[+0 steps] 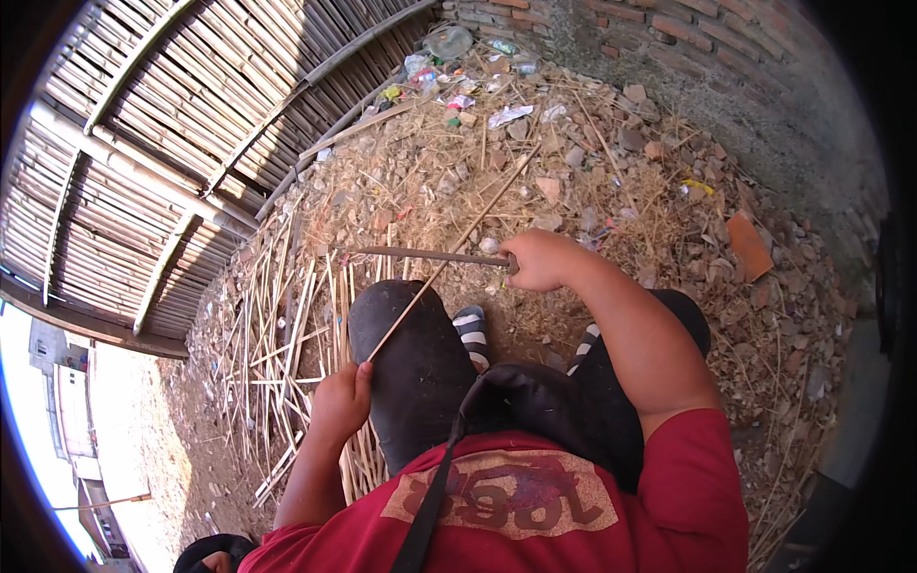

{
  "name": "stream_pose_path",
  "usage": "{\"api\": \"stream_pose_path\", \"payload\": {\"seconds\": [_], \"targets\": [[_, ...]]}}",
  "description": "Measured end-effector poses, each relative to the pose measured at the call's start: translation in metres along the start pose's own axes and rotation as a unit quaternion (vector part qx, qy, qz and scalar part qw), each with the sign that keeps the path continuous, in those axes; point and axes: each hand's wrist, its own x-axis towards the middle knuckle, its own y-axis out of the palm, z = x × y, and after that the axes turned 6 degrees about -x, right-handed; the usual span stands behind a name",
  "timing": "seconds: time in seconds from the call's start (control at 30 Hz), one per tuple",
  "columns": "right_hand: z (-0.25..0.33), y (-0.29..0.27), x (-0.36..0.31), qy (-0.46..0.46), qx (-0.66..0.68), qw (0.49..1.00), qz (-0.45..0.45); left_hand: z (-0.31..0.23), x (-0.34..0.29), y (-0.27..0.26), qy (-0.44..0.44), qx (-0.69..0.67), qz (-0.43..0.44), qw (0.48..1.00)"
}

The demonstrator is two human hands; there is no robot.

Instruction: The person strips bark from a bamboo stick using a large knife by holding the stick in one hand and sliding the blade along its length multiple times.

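My left hand (341,403) is closed around the lower end of a long thin bamboo stick (489,209), which slants up and to the right past my left knee. In my right hand (539,260) is the handle of a long, narrow, dark-bladed knife (406,253). Its blade points left and crosses the stick above my knee; whether the two touch I cannot tell. Beside my left leg lies a loose pile of split bamboo sticks (298,329), partly hidden by my left arm and leg.
A bamboo slat wall (205,105) stands at the left, a brick wall (755,86) at the far right. Rubble and dry straw cover the ground (564,177). Plastic litter (460,101) gathers at the back. An orange tile piece (749,246) lies right.
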Motion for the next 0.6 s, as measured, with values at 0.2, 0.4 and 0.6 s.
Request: {"api": "stream_pose_path", "payload": {"seconds": [0.2,0.4,0.6], "targets": [[0.003,-0.001,0.002,-0.006,-0.006,1.000,-0.002,-0.005,0.001,-0.004,-0.001,-0.013,0.002,1.000],[0.007,-0.004,-0.002,-0.004,-0.007,1.000,0.000,-0.009,0.001,-0.003,0.001,-0.043,0.012,0.999],[0.011,-0.002,-0.001,-0.005,-0.016,1.000,0.019,-0.009,0.000,0.000,0.005,-0.045,0.004,0.999]]}}
